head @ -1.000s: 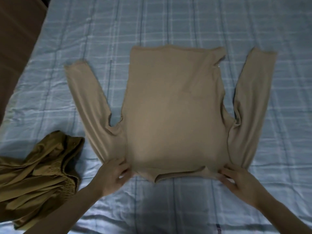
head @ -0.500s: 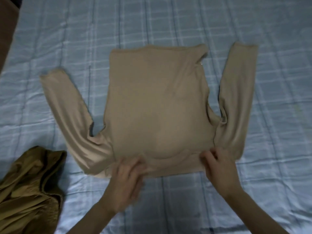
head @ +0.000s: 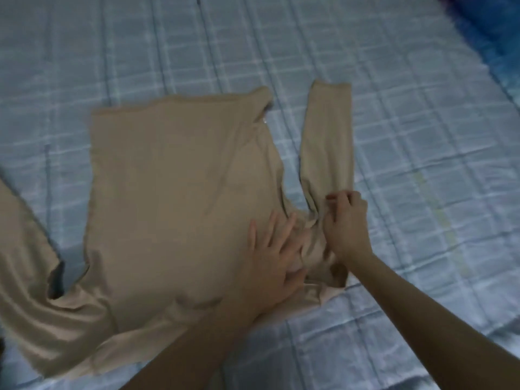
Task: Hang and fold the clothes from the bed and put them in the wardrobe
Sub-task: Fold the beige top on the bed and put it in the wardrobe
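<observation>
A beige long-sleeved top (head: pixel 174 198) lies flat on the bed, hem at the far side, neck nearest me. My left hand (head: pixel 277 257) presses flat with spread fingers on the top's right shoulder area. My right hand (head: pixel 347 223) pinches the lower part of the right sleeve (head: pixel 327 136), which points away from me. The left sleeve (head: pixel 19 266) runs off the left edge of the view.
The bed is covered by a light blue checked sheet (head: pixel 394 136). A dark blue patterned fabric (head: pixel 495 35) lies at the far right corner.
My view has swung right, so the olive garment is out of sight. Both hands moved from the neck edge to the right shoulder; the left now presses flat, the right pinches the sleeve.
</observation>
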